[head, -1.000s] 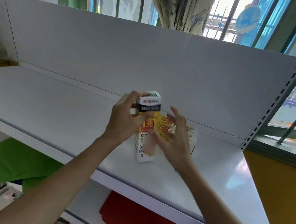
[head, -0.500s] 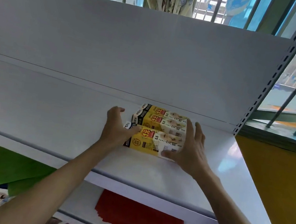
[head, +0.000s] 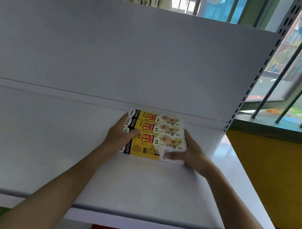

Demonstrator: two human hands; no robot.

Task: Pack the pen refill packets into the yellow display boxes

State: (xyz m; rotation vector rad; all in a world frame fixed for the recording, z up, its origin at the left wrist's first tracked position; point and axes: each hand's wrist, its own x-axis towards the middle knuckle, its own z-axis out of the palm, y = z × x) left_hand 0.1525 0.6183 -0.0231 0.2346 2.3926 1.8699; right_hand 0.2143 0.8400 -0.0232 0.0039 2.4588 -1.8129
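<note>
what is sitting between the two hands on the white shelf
In the head view, three yellow display boxes lie flat side by side between the left hand and right hand, both touching them.

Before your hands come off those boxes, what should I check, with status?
1. Three yellow boxes lie flat, side by side, on the shelf: ok.
2. Rear box sits near the back panel: ok.
3. Left hand presses their left ends: ok.
4. Right hand braces the right ends, thumb on the near box's front: ok.
5. Ends lined up flush: cannot tell.
6. Contents of the closed boxes: cannot tell.
</note>
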